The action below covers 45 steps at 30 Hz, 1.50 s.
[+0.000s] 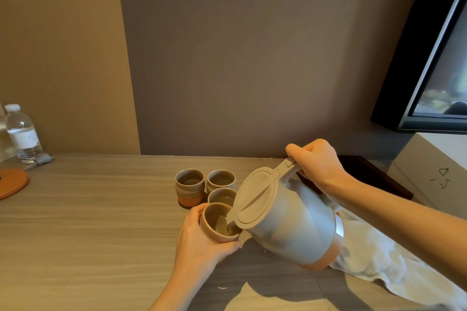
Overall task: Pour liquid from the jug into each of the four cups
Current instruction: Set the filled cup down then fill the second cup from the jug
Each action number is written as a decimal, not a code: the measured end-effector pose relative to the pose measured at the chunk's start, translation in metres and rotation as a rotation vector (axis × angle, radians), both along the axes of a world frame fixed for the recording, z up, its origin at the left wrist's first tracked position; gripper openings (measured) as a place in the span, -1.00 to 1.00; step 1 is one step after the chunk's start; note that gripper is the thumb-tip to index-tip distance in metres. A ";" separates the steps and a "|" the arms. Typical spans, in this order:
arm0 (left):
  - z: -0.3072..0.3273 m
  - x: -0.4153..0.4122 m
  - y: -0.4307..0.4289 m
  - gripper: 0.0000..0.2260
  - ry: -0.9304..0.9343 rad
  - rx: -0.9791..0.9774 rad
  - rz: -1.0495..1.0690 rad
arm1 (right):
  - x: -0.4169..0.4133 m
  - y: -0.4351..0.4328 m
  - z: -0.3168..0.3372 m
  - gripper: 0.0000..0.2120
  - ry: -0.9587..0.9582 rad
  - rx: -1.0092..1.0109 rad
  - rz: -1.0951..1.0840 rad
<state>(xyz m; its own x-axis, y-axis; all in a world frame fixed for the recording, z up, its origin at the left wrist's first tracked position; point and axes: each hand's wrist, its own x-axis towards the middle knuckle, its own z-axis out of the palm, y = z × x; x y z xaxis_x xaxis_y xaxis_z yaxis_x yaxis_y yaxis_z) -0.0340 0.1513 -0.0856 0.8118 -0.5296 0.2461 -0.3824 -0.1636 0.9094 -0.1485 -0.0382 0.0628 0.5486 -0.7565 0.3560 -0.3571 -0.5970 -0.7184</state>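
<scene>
Grey jug (290,222), four cups: one (218,225) in left hand (199,242).

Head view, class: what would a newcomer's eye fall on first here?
The grey jug, tilted at centre right in the right hand, pours into a cup that the left hand holds. Three more cups stand just behind on the wooden table.

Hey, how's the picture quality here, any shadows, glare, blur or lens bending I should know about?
Head view: dim, warm light; the jug and arms throw a dark, sharp-edged shadow onto the table below them. Head view: the screen at right shows pale reflections and leans from wide-angle bending. Head view: the water bottle at the left edge looks soft; the cup in the left hand is fairly clear.
</scene>
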 end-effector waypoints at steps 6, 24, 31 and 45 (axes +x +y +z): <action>0.000 -0.001 0.003 -0.20 0.029 -0.010 0.000 | 0.003 0.002 -0.001 -0.58 0.009 0.001 0.007; -0.001 -0.002 0.007 -0.19 0.075 -0.023 0.008 | 0.010 0.006 0.001 -0.46 0.039 -0.026 0.012; 0.002 -0.001 0.008 -0.22 0.115 -0.069 0.015 | 0.007 0.006 0.002 -0.53 0.000 0.039 -0.002; 0.020 0.007 0.012 -0.23 0.175 -0.173 -0.003 | -0.007 0.011 0.001 -0.76 -0.219 0.364 -0.016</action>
